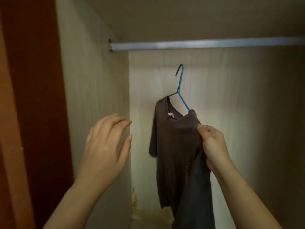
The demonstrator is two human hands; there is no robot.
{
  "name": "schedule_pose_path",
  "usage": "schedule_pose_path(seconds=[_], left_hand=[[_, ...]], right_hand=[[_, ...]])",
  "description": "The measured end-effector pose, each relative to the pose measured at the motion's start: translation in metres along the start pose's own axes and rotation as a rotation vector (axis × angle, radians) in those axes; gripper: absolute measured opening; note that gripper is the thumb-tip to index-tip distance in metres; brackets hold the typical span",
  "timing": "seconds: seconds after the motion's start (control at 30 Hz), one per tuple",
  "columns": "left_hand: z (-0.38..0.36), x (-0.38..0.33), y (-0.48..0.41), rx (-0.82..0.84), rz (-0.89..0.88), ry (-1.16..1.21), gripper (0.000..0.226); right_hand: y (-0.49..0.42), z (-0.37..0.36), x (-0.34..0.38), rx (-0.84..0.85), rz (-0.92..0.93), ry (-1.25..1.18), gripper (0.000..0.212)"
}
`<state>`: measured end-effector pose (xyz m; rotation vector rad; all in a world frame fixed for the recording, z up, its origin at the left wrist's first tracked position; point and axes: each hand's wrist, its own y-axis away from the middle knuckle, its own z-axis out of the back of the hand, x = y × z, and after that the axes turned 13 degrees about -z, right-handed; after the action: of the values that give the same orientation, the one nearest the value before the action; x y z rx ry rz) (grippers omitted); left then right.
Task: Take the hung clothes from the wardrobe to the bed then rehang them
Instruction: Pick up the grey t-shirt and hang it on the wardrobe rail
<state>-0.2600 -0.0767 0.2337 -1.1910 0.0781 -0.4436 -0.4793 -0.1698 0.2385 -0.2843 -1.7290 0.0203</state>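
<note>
A brown T-shirt (173, 146) hangs on a blue hanger (180, 86) inside the wardrobe. The hanger's hook is in the air, well below the silver rail (198, 44) and apart from it. My right hand (212, 146) grips the shirt at its right shoulder and holds it up, together with a darker grey garment (196, 199) that hangs down below my fist. My left hand (107, 146) is raised to the left of the shirt with its fingers spread and relaxed, holding nothing and not touching the shirt.
The wardrobe's pale wooden side wall (92, 96) and back wall (239, 104) enclose the space. A reddish-brown door edge (33, 96) stands at the far left. The rail carries no hangers in the part I see.
</note>
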Motion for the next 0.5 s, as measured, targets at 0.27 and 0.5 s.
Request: schedule_pose_path(seconds=[0.27,0.5], left_hand=[[0.058,0.027,-0.005,-0.105,-0.076,-0.176,0.034],[0.087,0.057,0.0,-0.14,0.006,-0.324,0.043]], right_hand=[[0.025,-0.074,0.027,0.036,0.134,-0.089,0.032],[0.015,-0.133,0.053,0.016,0.229,-0.049,0.036]])
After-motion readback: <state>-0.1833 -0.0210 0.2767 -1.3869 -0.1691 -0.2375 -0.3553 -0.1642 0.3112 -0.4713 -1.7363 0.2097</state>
